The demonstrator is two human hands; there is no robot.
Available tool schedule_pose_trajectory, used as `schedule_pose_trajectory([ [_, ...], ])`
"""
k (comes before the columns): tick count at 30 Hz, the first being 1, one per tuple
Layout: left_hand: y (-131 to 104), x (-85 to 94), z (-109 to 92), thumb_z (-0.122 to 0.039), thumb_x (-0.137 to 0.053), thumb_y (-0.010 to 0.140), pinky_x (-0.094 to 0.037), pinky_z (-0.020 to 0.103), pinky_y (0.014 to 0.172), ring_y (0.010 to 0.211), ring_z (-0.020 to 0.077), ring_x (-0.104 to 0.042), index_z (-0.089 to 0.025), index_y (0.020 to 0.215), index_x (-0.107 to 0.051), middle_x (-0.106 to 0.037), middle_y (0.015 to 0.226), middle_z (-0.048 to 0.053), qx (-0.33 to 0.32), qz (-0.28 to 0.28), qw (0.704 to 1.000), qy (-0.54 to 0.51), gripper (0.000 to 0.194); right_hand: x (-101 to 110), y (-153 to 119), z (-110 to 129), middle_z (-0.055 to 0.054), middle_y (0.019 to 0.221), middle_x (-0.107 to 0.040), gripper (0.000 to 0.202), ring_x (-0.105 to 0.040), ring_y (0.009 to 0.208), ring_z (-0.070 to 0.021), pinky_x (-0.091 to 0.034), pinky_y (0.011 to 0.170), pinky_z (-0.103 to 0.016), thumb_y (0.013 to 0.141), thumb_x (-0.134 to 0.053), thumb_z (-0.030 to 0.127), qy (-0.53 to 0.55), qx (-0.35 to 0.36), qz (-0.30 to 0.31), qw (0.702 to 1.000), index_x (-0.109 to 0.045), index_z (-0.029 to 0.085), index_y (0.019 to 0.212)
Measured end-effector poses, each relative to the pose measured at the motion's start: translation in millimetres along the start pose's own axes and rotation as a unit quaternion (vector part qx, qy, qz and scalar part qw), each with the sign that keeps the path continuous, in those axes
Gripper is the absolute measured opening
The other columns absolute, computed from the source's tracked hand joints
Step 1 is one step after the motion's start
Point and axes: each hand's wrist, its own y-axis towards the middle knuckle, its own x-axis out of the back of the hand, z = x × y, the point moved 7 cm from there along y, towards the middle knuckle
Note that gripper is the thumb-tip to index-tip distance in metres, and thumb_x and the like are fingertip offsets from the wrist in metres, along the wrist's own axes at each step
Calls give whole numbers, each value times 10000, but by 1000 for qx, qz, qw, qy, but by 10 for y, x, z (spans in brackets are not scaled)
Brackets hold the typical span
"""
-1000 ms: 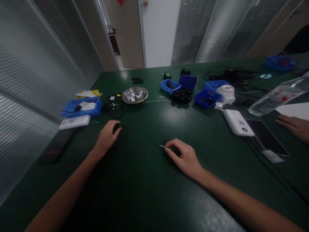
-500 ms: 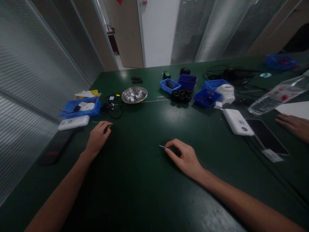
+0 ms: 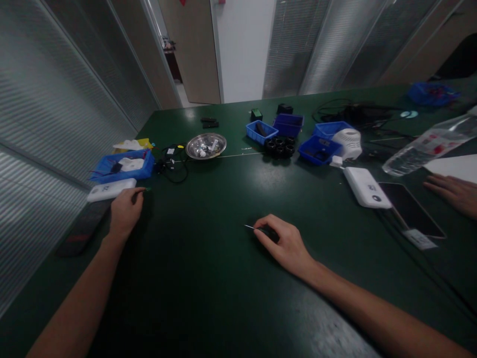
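Note:
My right hand rests on the dark green table, closed around the dark handle of a small screwdriver. Its thin metal shaft points left. On the left, my left hand is closed, thumb and forefinger pinched together. Right at those fingertips shows a tiny green piece, too small to name; whether it is gripped or only touched I cannot tell. Just behind this hand lies a white power bank, and a dark flat object is beside the wrist.
Beyond my left hand stands a blue tray with parts, near black cables. A metal bowl holds small pieces. Farther right are blue bins, black round parts, another power bank, a phone, a bottle and another person's hand.
My left hand has moved left across the table, its fingertips now at the tiny green piece by the power bank. My right hand keeps its place with the screwdriver.

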Motion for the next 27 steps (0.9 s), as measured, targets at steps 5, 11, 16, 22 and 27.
schedule_pose_trajectory([
  [5, -22, 92, 0, -334, -468, 986, -477, 378, 1048, 1085, 257, -658, -140, 1248, -722, -715, 1233, 107, 42, -27, 999, -7, 413, 4, 2, -10, -48, 1049, -737, 209, -681, 825, -191, -518, 667, -300, 1048, -582, 413, -4, 6, -8, 1000, -709, 254, 1096],
  [11, -15, 112, 66, -318, -508, 959, -481, 367, 1046, 1091, 254, -638, -141, 1142, -746, -700, 1188, 99, 62, -41, 997, -7, 348, 12, -1, -4, -46, 1053, -737, 208, -680, 804, -188, -524, 660, -300, 1045, -588, 416, 1, 5, -9, 1000, -710, 255, 1095],
  [16, -21, 99, 94, -289, -507, 980, -471, 403, 1042, 1072, 268, -623, -129, 1153, -750, -693, 1145, 106, 43, -46, 998, 27, 338, 3, -2, -10, -35, 1060, -732, 203, -679, 811, -185, -514, 663, -301, 1049, -587, 414, 3, 1, -3, 1000, -709, 261, 1103],
  [22, -37, 91, 94, -306, -443, 1013, -481, 397, 966, 973, 264, -598, -160, 1271, -740, -623, 1100, 106, 59, -18, 997, 54, 419, 8, -11, 4, -32, 1063, -726, 196, -673, 804, -181, -511, 675, -309, 1052, -588, 409, 5, 1, -1, 1000, -705, 261, 1106],
  [27, -37, 89, 56, -307, -437, 1020, -479, 397, 1002, 1023, 270, -600, -130, 1291, -720, -617, 1177, 121, 56, 4, 996, 69, 430, 13, -11, 16, -29, 1067, -727, 185, -677, 816, -180, -507, 667, -300, 1052, -588, 396, 3, -2, -3, 1000, -703, 260, 1101],
])
